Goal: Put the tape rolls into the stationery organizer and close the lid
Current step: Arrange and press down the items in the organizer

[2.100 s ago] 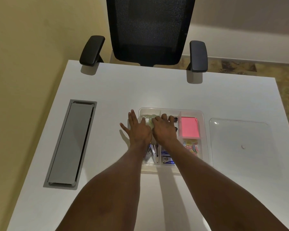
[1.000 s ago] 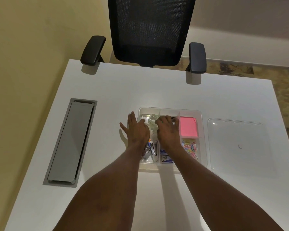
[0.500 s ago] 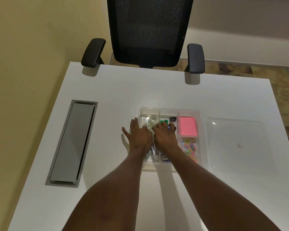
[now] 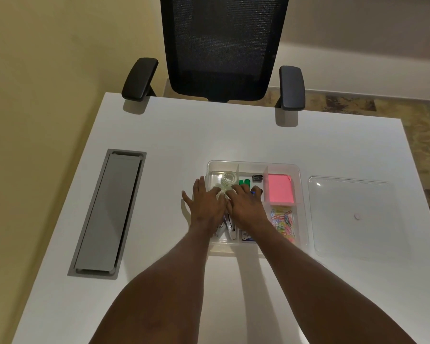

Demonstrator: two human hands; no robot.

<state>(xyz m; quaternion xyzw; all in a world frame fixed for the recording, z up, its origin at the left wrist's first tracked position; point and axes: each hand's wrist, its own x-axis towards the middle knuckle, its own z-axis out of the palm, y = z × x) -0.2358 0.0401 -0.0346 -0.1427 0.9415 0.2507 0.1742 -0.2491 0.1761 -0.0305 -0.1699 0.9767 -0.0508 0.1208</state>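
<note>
Organizer (image 4: 253, 165) – clear glossy plastic (lid (image 4: 350, 217) too); table (image 4: 233, 135) – smooth matt white.

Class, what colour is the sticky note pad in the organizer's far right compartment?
Pink; the sticky note pad shows clearly in the head view.

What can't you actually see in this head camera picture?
- Any tape roll beneath the left hand and right hand: covered by them.
- Near-left organizer compartments: forearms hide most contents.
- Dark item at the far wall: too small to identify.
</note>
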